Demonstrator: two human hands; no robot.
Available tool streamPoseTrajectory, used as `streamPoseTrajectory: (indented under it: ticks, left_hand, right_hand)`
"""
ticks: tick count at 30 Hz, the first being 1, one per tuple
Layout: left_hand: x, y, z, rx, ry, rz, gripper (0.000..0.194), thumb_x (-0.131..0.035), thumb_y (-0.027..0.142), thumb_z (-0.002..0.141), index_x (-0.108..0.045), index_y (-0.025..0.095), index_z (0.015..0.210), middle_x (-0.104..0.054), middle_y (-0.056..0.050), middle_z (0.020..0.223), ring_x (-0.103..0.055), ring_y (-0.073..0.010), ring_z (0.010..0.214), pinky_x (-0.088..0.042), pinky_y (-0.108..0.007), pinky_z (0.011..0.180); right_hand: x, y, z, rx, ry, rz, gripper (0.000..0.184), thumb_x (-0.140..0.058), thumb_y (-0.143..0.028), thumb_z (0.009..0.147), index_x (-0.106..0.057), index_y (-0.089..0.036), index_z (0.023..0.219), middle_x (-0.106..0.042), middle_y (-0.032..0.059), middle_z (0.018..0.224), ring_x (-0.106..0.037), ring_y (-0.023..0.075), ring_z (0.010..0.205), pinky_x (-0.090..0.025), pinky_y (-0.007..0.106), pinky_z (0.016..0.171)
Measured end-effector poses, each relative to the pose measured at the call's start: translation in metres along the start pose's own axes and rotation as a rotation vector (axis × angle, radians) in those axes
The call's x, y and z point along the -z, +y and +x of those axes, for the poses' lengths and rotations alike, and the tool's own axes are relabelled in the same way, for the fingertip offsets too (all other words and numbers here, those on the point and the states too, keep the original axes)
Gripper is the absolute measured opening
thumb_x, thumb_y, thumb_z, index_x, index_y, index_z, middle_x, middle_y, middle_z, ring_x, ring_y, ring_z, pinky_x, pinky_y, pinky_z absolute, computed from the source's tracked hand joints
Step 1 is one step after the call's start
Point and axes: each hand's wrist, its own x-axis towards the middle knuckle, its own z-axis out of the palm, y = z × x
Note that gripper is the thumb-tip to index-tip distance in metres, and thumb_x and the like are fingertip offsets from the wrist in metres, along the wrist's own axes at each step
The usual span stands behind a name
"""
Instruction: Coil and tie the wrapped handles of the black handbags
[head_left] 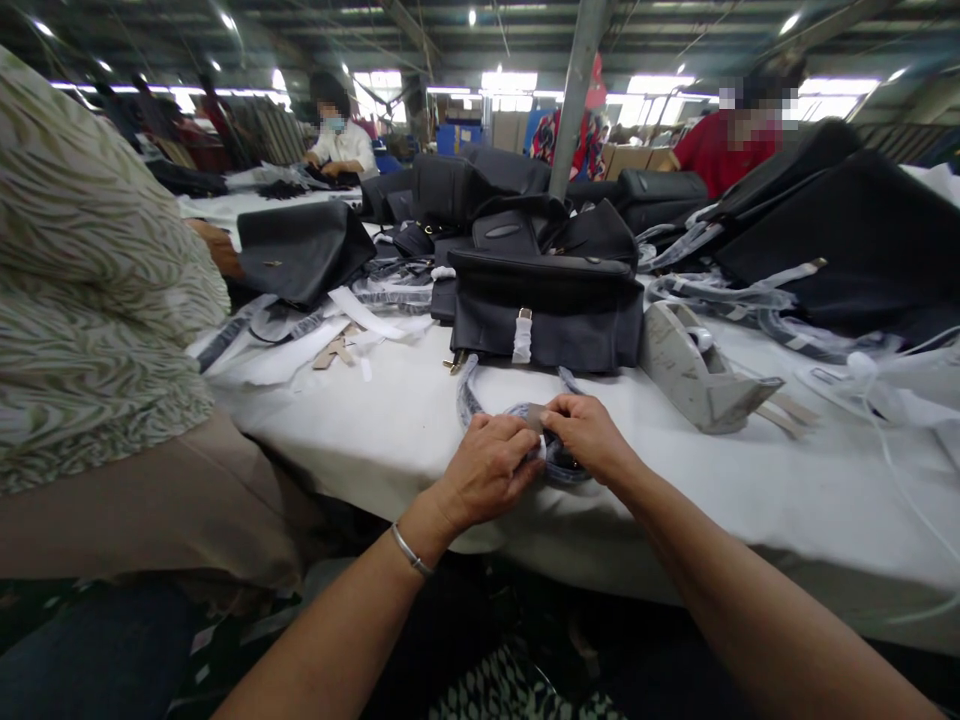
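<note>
A dark handbag [555, 280] stands on the table in front of me, its front buckle tab wrapped in white. From it a strap [466, 392] in clear plastic wrap runs toward me and loops near the table's front edge. My left hand [491, 460], with a bangle at the wrist, is closed around the looped strap. My right hand [589, 432] pinches at the same spot, fingertips on a small brownish flat piece [535, 418] against the strap. What lies beneath the fingers is partly hidden.
A grey tape dispenser [694, 375] stands right of the bag. More dark bags [480, 185] are heaped behind, with wrapped straps [739, 295] at right. Paper scraps [337, 345] lie left. A person in a patterned top [97, 270] stands close on my left; other people work farther back.
</note>
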Motion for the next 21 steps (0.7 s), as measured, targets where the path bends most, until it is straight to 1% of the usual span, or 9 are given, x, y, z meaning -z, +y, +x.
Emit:
streamPoseTrajectory:
  ticks: [4, 5, 8, 10, 13, 14, 17, 19, 21]
  left_hand:
    - [-0.0011, 0.0, 0.0007, -0.015, -0.003, 0.054, 0.015, -0.052, 0.032, 0.094, -0.057, 0.02, 0.1, -0.061, -0.005, 0.121, -0.053, -0.0214, 0.104, -0.034, -0.039, 0.09]
    - [-0.0014, -0.0002, 0.0006, -0.023, -0.001, 0.06, 0.014, -0.052, 0.031, 0.094, -0.057, 0.02, 0.1, -0.061, -0.005, 0.121, -0.053, -0.0213, 0.104, -0.033, -0.039, 0.089]
    - [-0.0017, -0.0005, 0.0002, -0.042, -0.008, 0.071, 0.013, -0.049, 0.029, 0.094, -0.058, 0.02, 0.098, -0.065, -0.004, 0.104, -0.053, -0.0211, 0.097, -0.033, -0.039, 0.088]
    - [-0.002, -0.0001, -0.0003, -0.051, -0.01, 0.084, 0.016, -0.047, 0.028, 0.095, -0.059, 0.021, 0.102, -0.065, -0.004, 0.096, -0.053, -0.0214, 0.095, -0.033, -0.04, 0.087]
    - [-0.0033, 0.0003, -0.0009, -0.045, -0.001, 0.094, 0.024, -0.047, 0.029, 0.095, -0.057, 0.021, 0.115, -0.064, -0.006, 0.1, -0.052, -0.0229, 0.097, -0.033, -0.041, 0.088]
    - [-0.0039, 0.0002, -0.001, -0.04, 0.0, 0.093, 0.025, -0.048, 0.03, 0.095, -0.057, 0.02, 0.115, -0.064, -0.007, 0.101, -0.052, -0.0234, 0.098, -0.033, -0.042, 0.089]
    - [-0.0054, -0.0003, -0.0009, -0.027, 0.008, 0.097, 0.023, -0.047, 0.034, 0.095, -0.06, 0.019, 0.108, -0.063, -0.007, 0.097, -0.051, -0.0234, 0.097, -0.031, -0.044, 0.094]
    - [-0.0057, -0.0002, -0.0007, -0.013, 0.025, 0.106, 0.023, -0.044, 0.033, 0.097, -0.062, 0.019, 0.102, -0.062, -0.005, 0.092, -0.051, -0.0221, 0.095, -0.029, -0.045, 0.097]
    - [-0.0053, 0.001, -0.0004, 0.012, 0.053, 0.113, 0.024, -0.043, 0.031, 0.097, -0.064, 0.02, 0.099, -0.061, -0.005, 0.091, -0.049, -0.0217, 0.096, -0.027, -0.047, 0.102]
  right_hand:
    - [-0.0019, 0.0036, 0.0025, 0.03, 0.018, -0.049, 0.019, -0.053, -0.034, 0.069, -0.055, -0.018, 0.059, -0.052, -0.0013, 0.054, -0.041, 0.0112, 0.051, -0.032, 0.025, 0.051]
    - [-0.002, 0.0041, 0.003, 0.034, 0.018, -0.052, 0.019, -0.053, -0.034, 0.069, -0.055, -0.018, 0.059, -0.053, -0.0009, 0.055, -0.042, 0.0116, 0.052, -0.033, 0.025, 0.051]
    - [-0.0018, 0.004, 0.0039, 0.05, 0.016, -0.06, 0.018, -0.052, -0.033, 0.069, -0.057, -0.018, 0.061, -0.056, 0.0005, 0.059, -0.046, 0.0132, 0.056, -0.034, 0.026, 0.054]
    - [-0.0017, 0.0035, 0.0037, 0.056, 0.015, -0.072, 0.018, -0.052, -0.032, 0.069, -0.058, -0.018, 0.06, -0.057, 0.0008, 0.059, -0.048, 0.014, 0.058, -0.035, 0.026, 0.055]
    - [-0.0026, 0.0034, 0.0029, 0.056, 0.033, -0.088, 0.016, -0.052, -0.031, 0.068, -0.057, -0.018, 0.059, -0.057, 0.0005, 0.058, -0.048, 0.0148, 0.058, -0.035, 0.027, 0.056]
    - [-0.0033, 0.0036, 0.0027, 0.056, 0.037, -0.093, 0.015, -0.052, -0.03, 0.069, -0.057, -0.019, 0.059, -0.057, 0.0007, 0.058, -0.049, 0.0151, 0.058, -0.035, 0.027, 0.057]
    - [-0.0062, 0.0043, 0.0024, 0.066, 0.05, -0.124, 0.015, -0.05, -0.028, 0.07, -0.057, -0.019, 0.06, -0.059, 0.0014, 0.061, -0.05, 0.0159, 0.06, -0.036, 0.028, 0.06]
    - [-0.0079, 0.0043, 0.0023, 0.064, 0.056, -0.146, 0.015, -0.05, -0.027, 0.071, -0.056, -0.019, 0.06, -0.059, 0.0016, 0.062, -0.051, 0.0162, 0.062, -0.037, 0.029, 0.062]
    - [-0.0087, 0.004, 0.0014, 0.073, 0.058, -0.154, 0.015, -0.049, -0.027, 0.073, -0.056, -0.019, 0.062, -0.059, 0.0019, 0.063, -0.051, 0.0166, 0.063, -0.037, 0.029, 0.064]
